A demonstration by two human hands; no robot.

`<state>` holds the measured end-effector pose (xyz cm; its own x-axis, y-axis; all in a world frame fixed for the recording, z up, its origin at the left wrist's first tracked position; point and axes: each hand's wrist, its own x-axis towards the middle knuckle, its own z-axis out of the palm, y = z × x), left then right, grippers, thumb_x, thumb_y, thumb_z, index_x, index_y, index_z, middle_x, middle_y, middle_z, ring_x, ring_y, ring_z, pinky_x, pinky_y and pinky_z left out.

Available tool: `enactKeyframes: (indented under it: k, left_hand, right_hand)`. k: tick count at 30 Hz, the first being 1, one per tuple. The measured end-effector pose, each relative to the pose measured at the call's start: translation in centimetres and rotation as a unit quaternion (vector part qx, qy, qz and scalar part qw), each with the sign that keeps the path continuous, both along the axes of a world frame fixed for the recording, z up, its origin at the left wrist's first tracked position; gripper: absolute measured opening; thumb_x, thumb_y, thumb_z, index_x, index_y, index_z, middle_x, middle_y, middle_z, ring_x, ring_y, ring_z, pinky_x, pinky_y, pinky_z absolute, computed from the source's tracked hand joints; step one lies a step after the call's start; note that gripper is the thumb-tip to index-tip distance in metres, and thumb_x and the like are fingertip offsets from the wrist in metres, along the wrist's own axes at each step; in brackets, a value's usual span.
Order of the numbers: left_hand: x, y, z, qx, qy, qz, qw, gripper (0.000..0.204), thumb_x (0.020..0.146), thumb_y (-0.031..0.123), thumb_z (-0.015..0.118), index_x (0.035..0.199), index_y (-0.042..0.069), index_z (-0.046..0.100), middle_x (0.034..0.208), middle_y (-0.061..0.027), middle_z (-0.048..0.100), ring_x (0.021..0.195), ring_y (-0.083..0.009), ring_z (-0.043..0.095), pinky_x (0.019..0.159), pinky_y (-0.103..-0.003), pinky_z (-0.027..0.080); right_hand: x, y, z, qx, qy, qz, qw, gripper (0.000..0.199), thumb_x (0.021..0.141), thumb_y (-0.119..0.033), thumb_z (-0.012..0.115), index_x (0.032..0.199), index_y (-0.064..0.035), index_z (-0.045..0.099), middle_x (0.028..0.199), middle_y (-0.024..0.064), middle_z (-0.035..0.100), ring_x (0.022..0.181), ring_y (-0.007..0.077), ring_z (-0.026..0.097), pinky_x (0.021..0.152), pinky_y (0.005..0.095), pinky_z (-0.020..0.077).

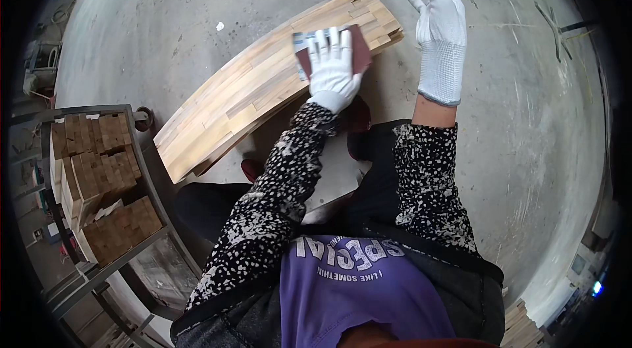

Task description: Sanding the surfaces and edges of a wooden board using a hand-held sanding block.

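My left hand (332,68), in a white knit glove, lies flat with its fingers stretched out on a sheet of sandpaper (361,49). The sheet is reddish brown, and a pale printed part of it shows by the fingertips. Beneath it is a long panel of joined light wood strips (243,88), lying at a slant in front of me from lower left to upper right. My right hand (440,9), gloved the same way, is raised beyond the panel's right end. It is empty, with fingers extended and partly apart.
At the left stands a metal frame rack (141,177) holding stacked wood blocks (108,170). My bent legs are close to the panel's near edge. A metal stand (559,32) is on the concrete floor (520,150) at far right. More wood strips (520,325) lie at lower right.
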<state>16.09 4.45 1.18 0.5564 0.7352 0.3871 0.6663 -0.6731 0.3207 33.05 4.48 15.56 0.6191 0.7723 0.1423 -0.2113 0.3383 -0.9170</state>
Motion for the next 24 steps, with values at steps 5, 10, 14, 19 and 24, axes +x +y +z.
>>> enactKeyframes:
  k: [5, 10, 14, 19, 24]
  left_hand:
    - [-16.6, -0.3, -0.4, 0.016, 0.112, 0.228, 0.967, 0.073, 0.093, 0.049, 0.049, 0.143, -0.002, 0.030, 0.148, -0.0246, 0.029, 0.138, -0.0447, 0.020, 0.114, -0.055, 0.008]
    - [-29.0, -1.2, -0.1, -0.090, 0.182, 0.477, 0.855, 0.069, 0.093, 0.051, 0.047, 0.138, -0.001, 0.037, 0.139, -0.0240, 0.039, 0.122, -0.0433, 0.038, 0.104, -0.054, 0.024]
    - [-22.9, 0.0, -1.4, -0.014, 0.148, 0.437, 0.887, 0.075, 0.090, 0.051, 0.052, 0.138, -0.003, 0.035, 0.139, -0.0259, 0.038, 0.127, -0.0442, 0.033, 0.107, -0.057, 0.019]
    - [-3.1, 0.3, -0.1, -0.013, 0.062, 0.111, 0.992, 0.084, 0.085, 0.043, 0.059, 0.146, -0.003, 0.024, 0.151, -0.0280, 0.022, 0.141, -0.0486, 0.011, 0.115, -0.055, 0.004]
    - [6.6, -0.8, 1.4, -0.056, 0.085, -0.022, 0.995, 0.089, 0.079, 0.040, 0.063, 0.147, -0.001, 0.023, 0.151, -0.0255, 0.024, 0.141, -0.0471, 0.015, 0.116, -0.055, 0.007]
  right_hand:
    - [-0.2, -0.1, -0.1, -0.003, 0.003, -0.001, 1.000, 0.050, 0.094, -0.030, 0.059, 0.130, 0.0039, 0.053, 0.133, 0.0136, 0.055, 0.124, 0.0291, 0.049, 0.104, 0.0393, 0.0399]
    - [-0.2, -0.2, -0.6, 0.007, -0.007, 0.006, 1.000, 0.052, 0.094, -0.031, 0.059, 0.131, 0.0044, 0.051, 0.133, 0.0156, 0.054, 0.124, 0.0297, 0.049, 0.104, 0.0396, 0.0408]
    - [-0.7, 0.0, -0.6, 0.051, 0.082, 0.049, 0.994, 0.052, 0.094, -0.031, 0.060, 0.132, 0.0028, 0.050, 0.130, 0.0179, 0.055, 0.122, 0.0305, 0.052, 0.101, 0.0404, 0.0451]
    - [-1.6, 0.1, 0.5, 0.082, 0.213, 0.097, 0.969, 0.044, 0.098, -0.027, 0.052, 0.128, 0.0052, 0.050, 0.128, 0.0249, 0.052, 0.118, 0.0375, 0.054, 0.099, 0.0462, 0.0495]
    - [-1.9, 0.1, 1.4, 0.062, 0.199, 0.083, 0.974, 0.040, 0.100, -0.023, 0.045, 0.122, 0.0113, 0.047, 0.121, 0.0314, 0.054, 0.114, 0.0429, 0.056, 0.096, 0.0514, 0.0528]
